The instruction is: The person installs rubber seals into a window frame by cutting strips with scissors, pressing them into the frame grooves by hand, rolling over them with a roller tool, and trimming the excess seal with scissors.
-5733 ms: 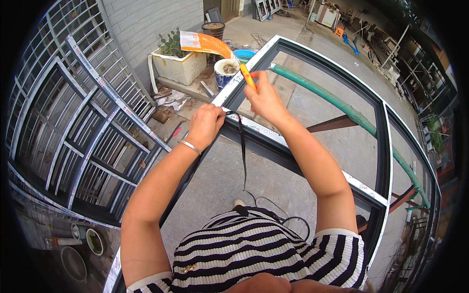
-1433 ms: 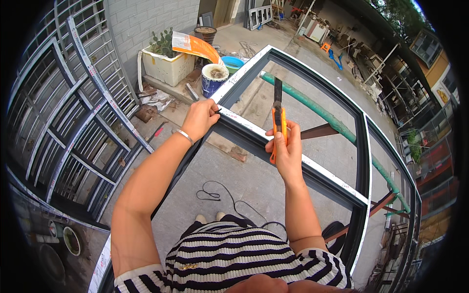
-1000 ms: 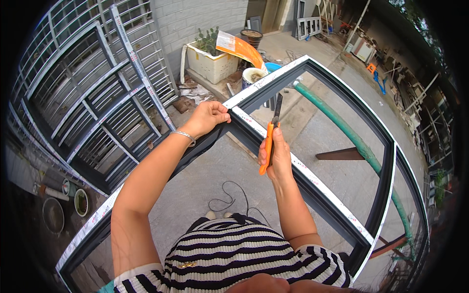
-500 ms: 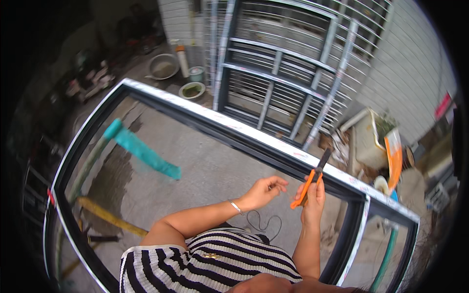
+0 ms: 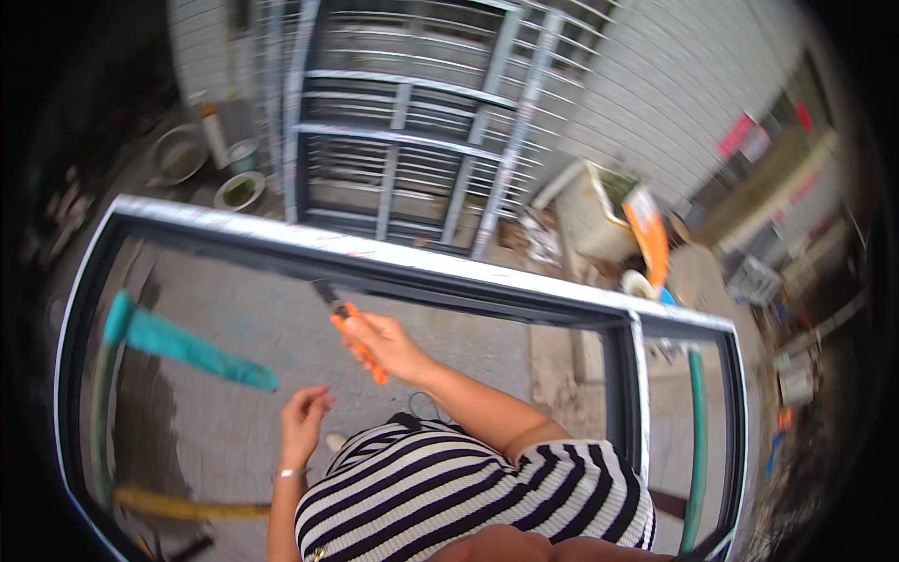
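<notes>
My right hand point(image 5: 389, 347) is closed around the orange handles of a pair of shears point(image 5: 361, 345). Their dark blades tilt up and left, near the long far rail of a big window frame point(image 5: 431, 264). The frame is dark inside, with white film along its outer edge, and surrounds me. Lower and to the left, my left hand point(image 5: 304, 417) is held up with loosely bent fingers and nothing visible in it. It wears a bracelet at the wrist and is apart from the frame.
A teal roll point(image 5: 197, 351) and a yellow pole point(image 5: 201, 506) show through the frame at left. Beyond the far rail, metal frames and bars point(image 5: 393, 140) lean by a wall. Basins point(image 5: 241, 191) stand at far left, a white tub point(image 5: 590, 215) at far right. A green hose point(image 5: 697, 440) hangs at right.
The view has turned right. My right hand has carried the shears leftward along the far rail, away from the right-hand corner. My left hand has drawn back toward my body.
</notes>
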`<state>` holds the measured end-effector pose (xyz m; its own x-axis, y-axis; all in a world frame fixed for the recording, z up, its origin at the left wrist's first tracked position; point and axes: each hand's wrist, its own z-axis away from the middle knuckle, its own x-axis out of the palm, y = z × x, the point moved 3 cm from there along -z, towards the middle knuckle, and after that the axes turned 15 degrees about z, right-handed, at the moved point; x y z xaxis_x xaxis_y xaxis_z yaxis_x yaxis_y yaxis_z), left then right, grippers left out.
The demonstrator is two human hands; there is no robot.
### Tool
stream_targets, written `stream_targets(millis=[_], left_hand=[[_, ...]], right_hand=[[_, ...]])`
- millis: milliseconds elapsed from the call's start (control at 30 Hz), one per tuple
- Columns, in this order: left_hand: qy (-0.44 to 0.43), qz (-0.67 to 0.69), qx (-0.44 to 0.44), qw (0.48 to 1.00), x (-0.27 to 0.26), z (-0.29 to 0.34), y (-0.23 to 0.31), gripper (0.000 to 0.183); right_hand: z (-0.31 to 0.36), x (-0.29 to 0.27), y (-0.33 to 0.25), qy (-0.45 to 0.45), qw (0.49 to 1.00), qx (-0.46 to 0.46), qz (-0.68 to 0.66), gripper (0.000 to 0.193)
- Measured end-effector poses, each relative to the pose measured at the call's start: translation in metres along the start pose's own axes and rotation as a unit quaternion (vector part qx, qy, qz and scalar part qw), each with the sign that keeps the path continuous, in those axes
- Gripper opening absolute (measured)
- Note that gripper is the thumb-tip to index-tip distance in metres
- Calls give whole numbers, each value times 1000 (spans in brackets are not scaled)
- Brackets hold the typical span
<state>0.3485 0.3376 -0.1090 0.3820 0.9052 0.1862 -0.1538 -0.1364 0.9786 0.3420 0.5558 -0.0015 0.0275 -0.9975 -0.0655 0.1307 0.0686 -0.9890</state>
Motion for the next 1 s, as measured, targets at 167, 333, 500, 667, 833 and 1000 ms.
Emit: stream_targets(millis=[167,333,500,667,833,1000], left_hand=[[40,15,-148,988,-85,19,-71,19],[-10,-3,-151,988,-60,5,-63,20],[-45,-30,-125,991,-44,-23,-51,20],[-76,-27,-158,984,-31,-13,-54,20],[-57,-26,-190,980,-30,-3,-61,18],[-51,-29,-174,983,-43,-5,-71,16]], right_hand=[[61,-126,-72,418,798,-102,422,26],[232,-279,-70,620,418,260,610,31],[266,-312,-44,632,459,343,521,39],[245,-333,-45,542,530,437,484,47],[250,-335,-43,488,511,487,514,63],[252,-340,-35,502,543,472,480,70]])
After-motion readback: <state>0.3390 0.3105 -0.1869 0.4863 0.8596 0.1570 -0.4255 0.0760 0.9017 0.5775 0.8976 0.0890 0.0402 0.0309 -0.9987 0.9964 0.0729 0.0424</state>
